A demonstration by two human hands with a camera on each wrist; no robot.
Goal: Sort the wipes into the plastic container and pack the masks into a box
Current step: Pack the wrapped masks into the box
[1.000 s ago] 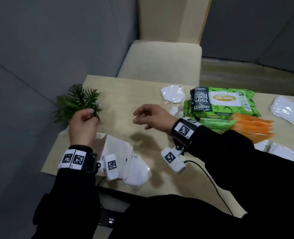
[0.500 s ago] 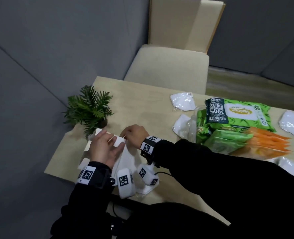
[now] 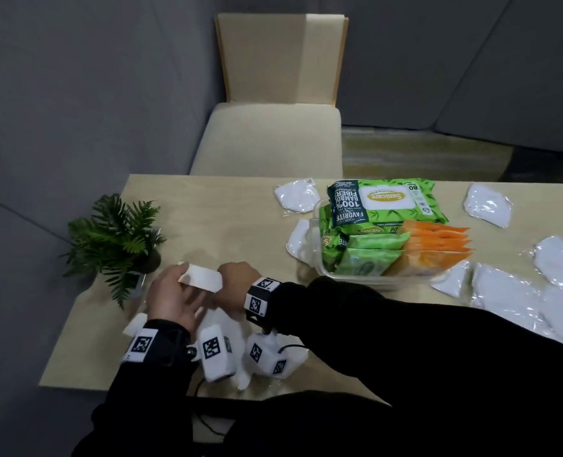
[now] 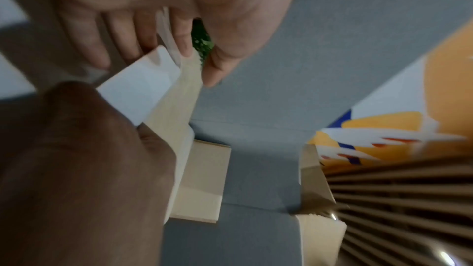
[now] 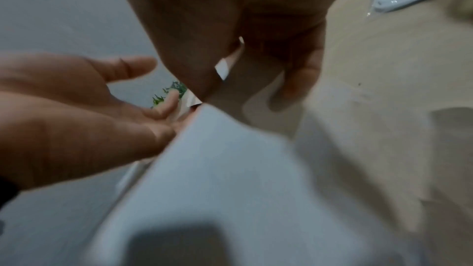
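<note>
In the lower left of the head view, both hands meet over the flat white cardboard box (image 3: pixel 204 279) at the near edge of the pale wooden table (image 3: pixel 227 219). The left hand (image 3: pixel 171 298) lies on it with fingers almost straight, while the right hand (image 3: pixel 232 275) pinches a white flap. Further back, at centre right, the clear plastic container (image 3: pixel 316 232) holds green and orange wipe packs (image 3: pixel 385 239). White masks in clear wrappers (image 3: pixel 504 291) lie around it. A small green plant (image 3: pixel 115 235) stands at the left.
</note>
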